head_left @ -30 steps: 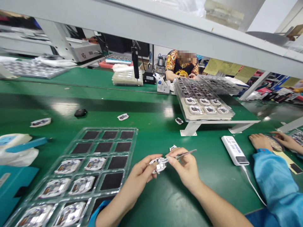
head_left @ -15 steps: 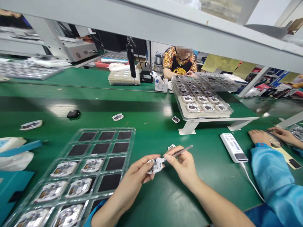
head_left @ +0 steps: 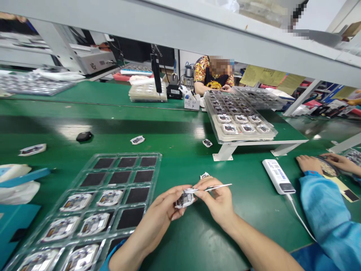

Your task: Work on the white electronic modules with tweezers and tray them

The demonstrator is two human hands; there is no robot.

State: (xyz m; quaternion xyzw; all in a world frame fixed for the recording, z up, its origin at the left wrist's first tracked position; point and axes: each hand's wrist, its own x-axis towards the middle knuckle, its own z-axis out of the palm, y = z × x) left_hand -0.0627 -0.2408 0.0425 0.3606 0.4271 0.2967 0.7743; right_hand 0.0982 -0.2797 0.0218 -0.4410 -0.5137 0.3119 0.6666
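Note:
My left hand (head_left: pixel 162 209) holds a small white-framed electronic module (head_left: pixel 184 199) by its left side, fingers closed round it. My right hand (head_left: pixel 218 197) pinches slim metal tweezers (head_left: pixel 217 187), whose far end sticks out to the right. Their tip is at the module's upper edge, where the fingers partly hide it. Behind my right hand, another small white-framed part (head_left: pixel 204 175) lies on the green bench. Left of my hands is a clear plastic tray (head_left: pixel 159 165) with dark pockets, and similar modules (head_left: pixel 93 223) sit in several of them.
Loose modules (head_left: pixel 137 140) and a black case (head_left: pixel 84 136) lie farther back. Filled trays (head_left: pixel 239 116) are stacked on a low stand (head_left: pixel 224 151). At right are a white device (head_left: pixel 278 176) with a cable and a co-worker's blue sleeve (head_left: pixel 324 210). A shelf beam (head_left: pixel 180 28) crosses overhead.
The tweezers have turned in my right hand from a broad, upward slant to a nearly level, edge-on view. The loose parts on the bench at the back have shifted slightly left.

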